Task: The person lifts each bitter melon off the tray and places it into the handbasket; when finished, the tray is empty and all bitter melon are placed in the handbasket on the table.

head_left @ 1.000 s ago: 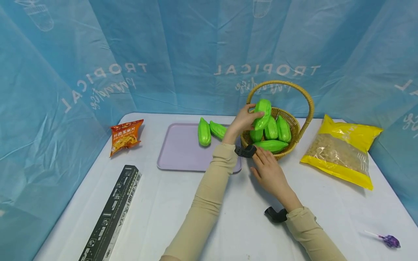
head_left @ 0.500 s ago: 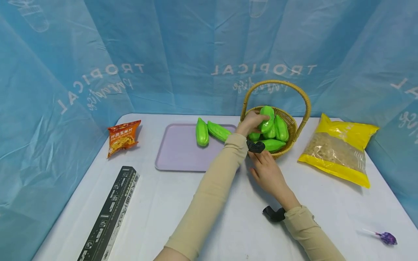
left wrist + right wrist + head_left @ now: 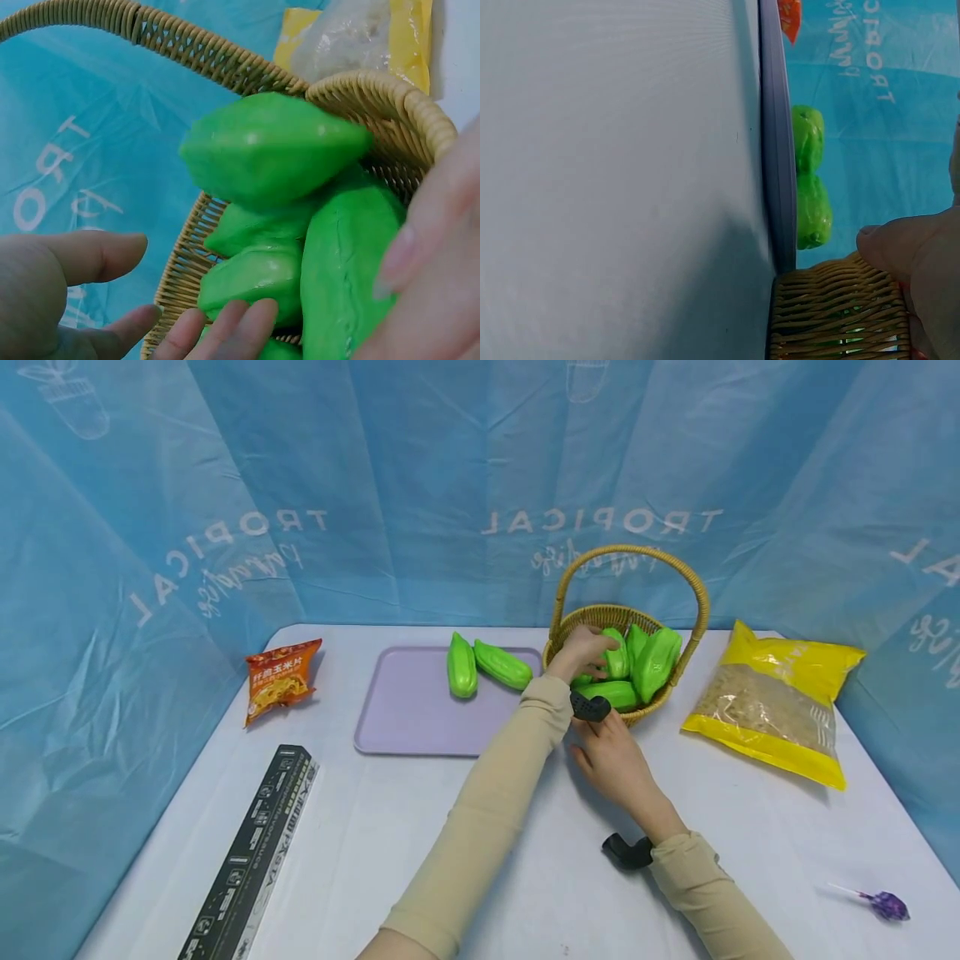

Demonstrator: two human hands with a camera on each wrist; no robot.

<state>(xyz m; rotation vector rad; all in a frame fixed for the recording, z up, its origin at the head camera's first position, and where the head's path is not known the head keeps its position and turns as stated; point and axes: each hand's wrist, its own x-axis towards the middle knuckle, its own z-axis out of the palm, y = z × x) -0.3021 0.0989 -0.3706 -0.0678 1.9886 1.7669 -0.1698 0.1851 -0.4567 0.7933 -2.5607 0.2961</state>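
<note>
A wicker basket (image 3: 630,718) with a tall arched handle holds several bright green, ridged fruits tapered at the ends. One green fruit (image 3: 270,150) lies on top at the basket's right side. My left hand (image 3: 585,652) is over the basket's left part, its fingers spread and holding nothing; the left wrist view shows its fingertips (image 3: 255,322) close to a lower fruit. My right hand (image 3: 615,768) holds the basket's near rim, fingers over the edge and thumb (image 3: 892,236) beside the wall. The left wrist partly hides its fingertips in the head view.
A lilac tray (image 3: 405,710) left of the basket bears two more green fruits (image 3: 462,668). Around them are an orange snack bag (image 3: 281,681), a long black box (image 3: 251,852), a yellow bag (image 3: 776,702) and a purple lollipop (image 3: 888,906). A blue curtain (image 3: 450,485) hangs behind.
My left hand lowered a green fruit into the basket and let it go. That fruit now lies at the basket's right side. My right hand stays at the rim.
</note>
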